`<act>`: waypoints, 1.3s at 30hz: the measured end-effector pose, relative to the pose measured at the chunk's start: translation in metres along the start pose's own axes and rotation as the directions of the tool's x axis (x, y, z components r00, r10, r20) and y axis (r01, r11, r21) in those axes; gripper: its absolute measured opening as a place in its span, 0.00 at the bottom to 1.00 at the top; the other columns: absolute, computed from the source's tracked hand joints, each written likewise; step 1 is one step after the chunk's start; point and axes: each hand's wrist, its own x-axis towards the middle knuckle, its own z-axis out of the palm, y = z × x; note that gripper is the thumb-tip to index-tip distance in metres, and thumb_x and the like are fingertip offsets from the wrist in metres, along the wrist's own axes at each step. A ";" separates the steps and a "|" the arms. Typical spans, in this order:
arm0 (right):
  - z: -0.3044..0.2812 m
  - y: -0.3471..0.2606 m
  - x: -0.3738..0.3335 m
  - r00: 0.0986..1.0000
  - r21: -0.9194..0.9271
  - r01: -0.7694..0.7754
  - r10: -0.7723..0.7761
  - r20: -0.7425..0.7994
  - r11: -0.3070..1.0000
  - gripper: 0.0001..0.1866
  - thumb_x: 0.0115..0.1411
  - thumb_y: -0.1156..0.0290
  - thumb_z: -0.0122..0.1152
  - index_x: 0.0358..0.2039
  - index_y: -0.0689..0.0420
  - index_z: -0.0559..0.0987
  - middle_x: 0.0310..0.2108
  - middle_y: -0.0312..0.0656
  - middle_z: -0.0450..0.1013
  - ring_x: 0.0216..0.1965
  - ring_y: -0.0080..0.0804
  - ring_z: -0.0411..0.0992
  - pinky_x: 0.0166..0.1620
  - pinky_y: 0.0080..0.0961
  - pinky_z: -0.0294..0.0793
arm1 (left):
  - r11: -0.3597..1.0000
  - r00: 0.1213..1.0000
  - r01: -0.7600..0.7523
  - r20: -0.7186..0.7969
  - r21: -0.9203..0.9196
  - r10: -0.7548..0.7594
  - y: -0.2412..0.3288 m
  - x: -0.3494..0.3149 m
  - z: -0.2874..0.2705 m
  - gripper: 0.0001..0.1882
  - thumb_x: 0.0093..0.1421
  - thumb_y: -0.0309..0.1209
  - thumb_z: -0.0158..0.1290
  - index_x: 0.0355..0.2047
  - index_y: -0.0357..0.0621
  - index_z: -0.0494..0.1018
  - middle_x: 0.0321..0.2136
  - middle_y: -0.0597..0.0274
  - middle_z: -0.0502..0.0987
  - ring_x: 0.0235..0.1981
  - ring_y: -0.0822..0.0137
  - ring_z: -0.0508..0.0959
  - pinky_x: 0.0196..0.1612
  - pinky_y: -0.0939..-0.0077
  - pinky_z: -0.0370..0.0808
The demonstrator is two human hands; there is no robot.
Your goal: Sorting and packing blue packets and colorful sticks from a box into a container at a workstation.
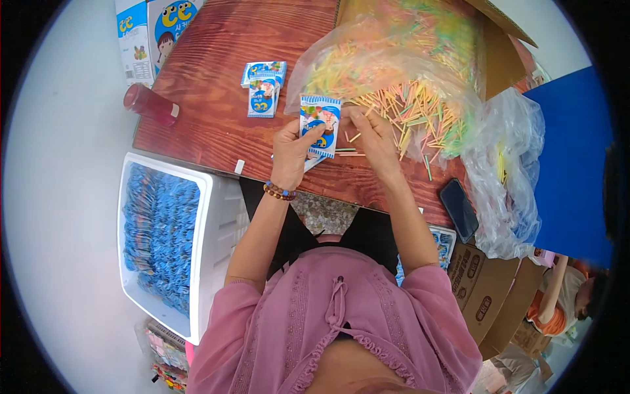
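My left hand (289, 153) grips a small blue-and-white packet (320, 108) upright over the table's near edge, its thumb across the front. Just right of the packet is my right hand (375, 139), its thumb and fingertips drawn together; whether anything is pinched there is too small to tell. Beyond it, thin pastel sticks (420, 117) in yellow, pink and green spill from a large clear plastic bag (321, 49). Part of another packet (314, 162) shows below my left hand. Several more packets (262, 98) lie in a small pile farther left.
The red-brown wooden table (216, 59) carries a pink-tinted jar (151, 105) at its left edge and a dark phone (458, 210) at its right. A white bin (205, 249) full of blue packets stands at left. Cardboard boxes (482, 289) and another person (558, 302) are at lower right.
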 end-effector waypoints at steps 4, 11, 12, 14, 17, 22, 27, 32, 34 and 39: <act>-0.017 0.016 -0.006 0.998 -0.062 0.053 -0.051 0.034 0.997 0.14 0.67 0.66 0.48 0.44 0.60 0.76 0.22 0.30 0.70 0.21 0.14 0.65 0.23 0.11 0.62 | 0.994 0.991 -0.110 -0.081 -0.026 0.107 0.004 0.010 -0.025 0.10 0.58 0.26 0.57 0.39 0.35 0.77 0.31 0.63 0.80 0.29 0.78 0.78 0.30 0.83 0.74; -0.049 0.016 -0.013 0.980 -0.405 -0.175 0.120 -0.158 0.897 0.11 0.66 0.65 0.48 0.37 0.58 0.75 0.16 0.33 0.67 0.18 0.17 0.66 0.22 0.16 0.64 | 0.919 0.897 -0.154 -0.338 0.364 0.284 0.010 0.074 -0.101 0.10 0.57 0.29 0.58 0.36 0.33 0.77 0.28 0.67 0.79 0.26 0.80 0.76 0.27 0.84 0.70; -0.052 0.014 -0.014 0.981 -0.500 -0.171 0.102 -0.163 0.849 0.11 0.66 0.65 0.48 0.35 0.59 0.74 0.15 0.35 0.67 0.18 0.19 0.67 0.22 0.19 0.64 | 0.876 0.894 -0.161 -0.309 0.454 0.325 0.007 0.084 -0.107 0.11 0.57 0.30 0.58 0.35 0.32 0.77 0.28 0.67 0.79 0.25 0.81 0.75 0.26 0.84 0.70; -0.073 0.040 -0.007 0.985 -0.663 -0.094 -0.025 -0.168 0.743 0.11 0.65 0.65 0.48 0.35 0.59 0.74 0.16 0.38 0.68 0.18 0.24 0.68 0.23 0.23 0.65 | 0.876 0.925 -0.109 -0.275 0.470 0.263 0.002 0.100 -0.115 0.14 0.55 0.34 0.60 0.38 0.36 0.76 0.31 0.66 0.79 0.31 0.75 0.77 0.35 0.75 0.71; -0.087 0.046 -0.005 0.974 -0.823 -0.074 -0.136 -0.181 0.564 0.12 0.64 0.63 0.48 0.35 0.59 0.75 0.18 0.44 0.70 0.20 0.36 0.71 0.26 0.31 0.68 | 0.449 0.767 0.049 -0.322 0.892 0.556 -0.007 0.107 -0.118 0.20 0.52 0.40 0.61 0.44 0.48 0.72 0.44 0.61 0.73 0.51 0.58 0.68 0.51 0.50 0.60; -0.096 0.031 0.001 0.962 -0.925 -0.129 -0.180 -0.204 0.359 0.15 0.64 0.58 0.48 0.36 0.56 0.76 0.24 0.49 0.75 0.28 0.49 0.74 0.31 0.39 0.70 | 0.348 0.680 -0.029 -0.237 0.937 0.694 -0.010 0.098 -0.124 0.19 0.53 0.38 0.60 0.42 0.43 0.73 0.42 0.57 0.73 0.46 0.59 0.71 0.48 0.60 0.66; -0.099 0.022 -0.003 0.935 -0.941 -0.146 -0.269 -0.232 0.304 0.12 0.60 0.60 0.54 0.38 0.55 0.76 0.35 0.49 0.75 0.37 0.49 0.74 0.36 0.38 0.72 | 0.359 0.783 -0.205 -0.067 0.910 0.618 -0.010 0.049 -0.113 0.17 0.53 0.35 0.61 0.40 0.40 0.73 0.39 0.55 0.72 0.42 0.60 0.70 0.46 0.70 0.67; -0.048 0.029 -0.005 0.988 -0.841 0.063 -0.155 -0.025 0.538 0.12 0.59 0.64 0.57 0.40 0.56 0.76 0.38 0.47 0.74 0.37 0.44 0.74 0.38 0.33 0.72 | 0.221 0.910 -0.135 0.032 0.966 0.413 -0.016 -0.008 -0.078 0.15 0.49 0.35 0.63 0.34 0.41 0.73 0.33 0.58 0.72 0.37 0.60 0.70 0.41 0.66 0.64; -0.023 0.033 -0.004 0.992 -0.762 0.127 -0.095 0.085 0.635 0.13 0.58 0.64 0.58 0.41 0.57 0.76 0.39 0.45 0.75 0.38 0.40 0.75 0.40 0.31 0.72 | 0.053 0.862 -0.153 0.107 0.987 0.495 -0.020 -0.007 -0.075 0.14 0.48 0.32 0.64 0.31 0.39 0.73 0.31 0.59 0.72 0.33 0.63 0.70 0.36 0.69 0.66; 0.009 0.048 0.014 0.989 -0.680 0.149 -0.112 0.099 0.718 0.18 0.57 0.62 0.59 0.45 0.57 0.74 0.38 0.42 0.75 0.37 0.35 0.74 0.41 0.28 0.72 | 0.198 0.832 -0.262 0.117 0.945 0.542 -0.021 0.002 -0.078 0.10 0.47 0.29 0.64 0.23 0.40 0.73 0.23 0.63 0.71 0.31 0.63 0.68 0.33 0.69 0.63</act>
